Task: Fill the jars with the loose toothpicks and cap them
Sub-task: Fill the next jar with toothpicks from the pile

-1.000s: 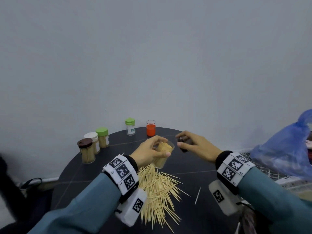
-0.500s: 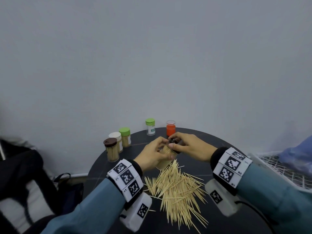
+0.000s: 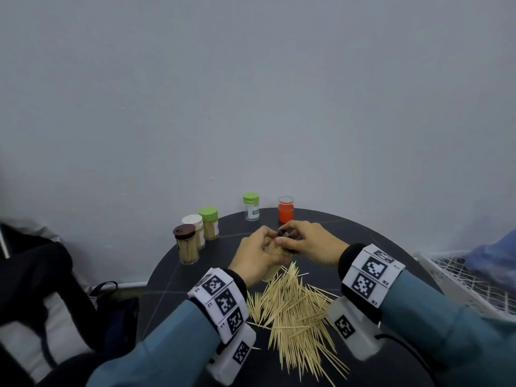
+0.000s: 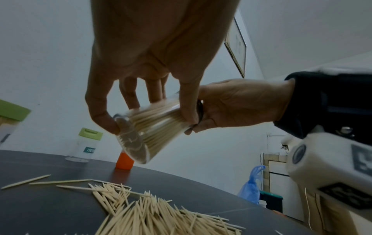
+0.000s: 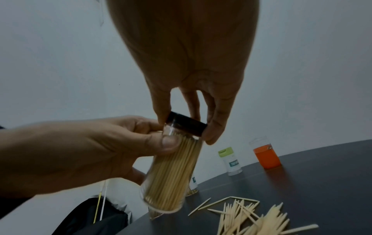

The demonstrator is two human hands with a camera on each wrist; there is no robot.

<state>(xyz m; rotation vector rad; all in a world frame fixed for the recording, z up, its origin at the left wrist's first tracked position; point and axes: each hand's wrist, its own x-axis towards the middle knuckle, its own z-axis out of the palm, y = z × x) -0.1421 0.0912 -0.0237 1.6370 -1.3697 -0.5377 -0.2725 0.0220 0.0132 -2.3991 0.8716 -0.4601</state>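
I see the clear plastic jar packed with wooden toothpicks (image 5: 173, 171) held tilted in the air above the middle of the round dark desk (image 3: 349, 236), its base toward the desk and not touching it. My left hand (image 3: 255, 254) is wrapped round its upper body, thumb pressed on the wall near the mouth. My right hand (image 3: 308, 243) pinches the dark round cap (image 5: 186, 126) by thumb and fingertips; the cap sits at the jar's mouth, slightly askew, and I cannot tell whether it is fully seated.

Below the hands, toward the desk's near edge, lies the loose pile of pale wooden toothpicks (image 3: 296, 311), with a few strays beside it.

Along the far-left edge stand three capped jars filled with toothpicks close together: a brown-capped jar (image 3: 185, 244), a white-capped jar (image 3: 194, 227) just behind it, and a green-capped jar (image 3: 209, 223). At the far edge stand a clear labelled jar with a light green flip lid (image 3: 251, 206) and, near it, a clear open jar with an orange part inside (image 3: 286, 209).

A white wire basket (image 3: 458, 277) with a blue plastic bag (image 3: 491, 255) sits off the right edge.
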